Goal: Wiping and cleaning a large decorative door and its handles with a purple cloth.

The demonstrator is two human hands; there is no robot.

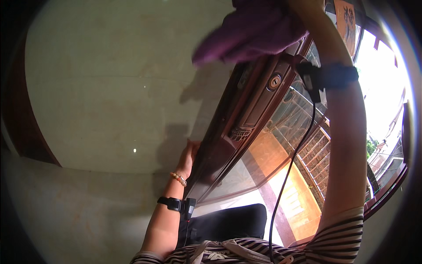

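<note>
A dark brown door (227, 132) with glass panes stands edge-on before me, bearing a handle plate with a key lock (274, 82). My left hand (189, 159) is at the door's near edge, low down, its fingers partly hidden behind the frame. High up, at the top rim of the view, my right hand (306, 5) holds a purple cloth (254, 36). The cloth hangs loosely over the upper part of the door and is blurred; most of the right hand's fingers are out of sight.
A pale tiled wall or floor (108, 99) fills the left side. Through the door glass show a metal railing (316, 148) and sunlit orange-brown flooring (296, 198). A black cable (290, 165) runs from my right wrist strap. Below sits a black bag (227, 221).
</note>
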